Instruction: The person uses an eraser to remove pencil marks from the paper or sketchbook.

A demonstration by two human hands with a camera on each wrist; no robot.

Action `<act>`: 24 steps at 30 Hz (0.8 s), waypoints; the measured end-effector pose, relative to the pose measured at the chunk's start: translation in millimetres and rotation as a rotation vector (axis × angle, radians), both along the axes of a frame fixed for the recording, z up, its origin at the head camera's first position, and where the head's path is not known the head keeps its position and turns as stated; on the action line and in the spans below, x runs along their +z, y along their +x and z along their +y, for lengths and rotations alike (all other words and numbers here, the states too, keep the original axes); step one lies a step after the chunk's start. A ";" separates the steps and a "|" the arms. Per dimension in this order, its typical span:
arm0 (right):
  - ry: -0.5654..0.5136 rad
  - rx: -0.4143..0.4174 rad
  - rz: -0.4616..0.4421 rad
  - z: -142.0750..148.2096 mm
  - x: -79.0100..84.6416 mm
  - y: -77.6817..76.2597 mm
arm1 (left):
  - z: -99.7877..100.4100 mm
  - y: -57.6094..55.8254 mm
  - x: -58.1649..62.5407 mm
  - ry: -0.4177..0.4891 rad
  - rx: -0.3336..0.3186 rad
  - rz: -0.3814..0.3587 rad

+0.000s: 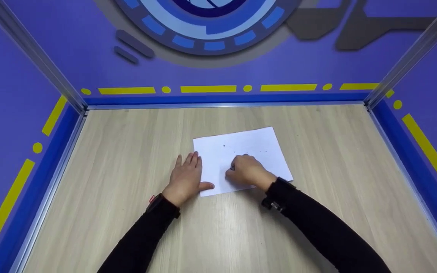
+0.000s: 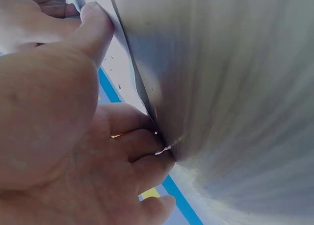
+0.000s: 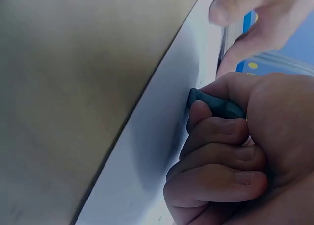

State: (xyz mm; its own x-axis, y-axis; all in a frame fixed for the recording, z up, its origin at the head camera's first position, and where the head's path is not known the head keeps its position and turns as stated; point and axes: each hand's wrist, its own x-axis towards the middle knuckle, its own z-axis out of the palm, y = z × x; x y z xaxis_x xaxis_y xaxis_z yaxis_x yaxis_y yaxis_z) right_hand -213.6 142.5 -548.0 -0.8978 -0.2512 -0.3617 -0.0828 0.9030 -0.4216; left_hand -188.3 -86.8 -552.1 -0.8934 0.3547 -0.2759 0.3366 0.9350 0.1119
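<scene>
A white sheet of paper point(image 1: 212, 163) lies slightly turned on the wooden table, with a few small dark specks on its upper part. My left hand point(image 1: 186, 176) rests flat at its left edge, fingers straight, thumb over the lower left corner. Curled above the middle of the paper, my right hand point(image 1: 247, 170) pinches a small dark teal eraser-like block point(image 3: 218, 105) between thumb and index finger. In the right wrist view the block's end is right at the paper's surface. The other fingers are folded beneath it, hiding part of the block.
The light wooden table point(image 1: 127, 151) is enclosed at the back and sides by purple-blue panels point(image 1: 218, 76) with yellow markings. Metal rails point(image 1: 218, 105) run along the panel bases. Dark sleeves and wrist-worn cameras point(image 1: 277, 204) sit close to the tabletop.
</scene>
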 end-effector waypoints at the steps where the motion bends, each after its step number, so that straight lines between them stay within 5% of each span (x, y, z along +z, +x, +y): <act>1: -0.006 -0.010 0.001 6.5 -0.4 -0.1 | 0.3 0.3 0.6 0.002 -0.001 0.000; 15: -0.038 -0.154 0.002 116.4 0.6 -0.5 | 2.3 0.9 0.9 0.011 -0.006 -0.007; 24: -0.008 -0.149 -0.002 135.8 1.5 1.6 | 1.3 1.1 -0.7 0.014 -0.006 -0.009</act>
State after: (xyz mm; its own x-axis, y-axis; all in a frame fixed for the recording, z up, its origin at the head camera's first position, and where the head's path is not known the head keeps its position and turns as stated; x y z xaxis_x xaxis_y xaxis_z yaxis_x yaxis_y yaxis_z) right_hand -212.0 278.3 -546.5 -0.9249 -0.1180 -0.3615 0.0528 0.9016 -0.4293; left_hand -187.1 -85.6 -552.8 -0.8886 0.3642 -0.2790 0.3414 0.9311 0.1282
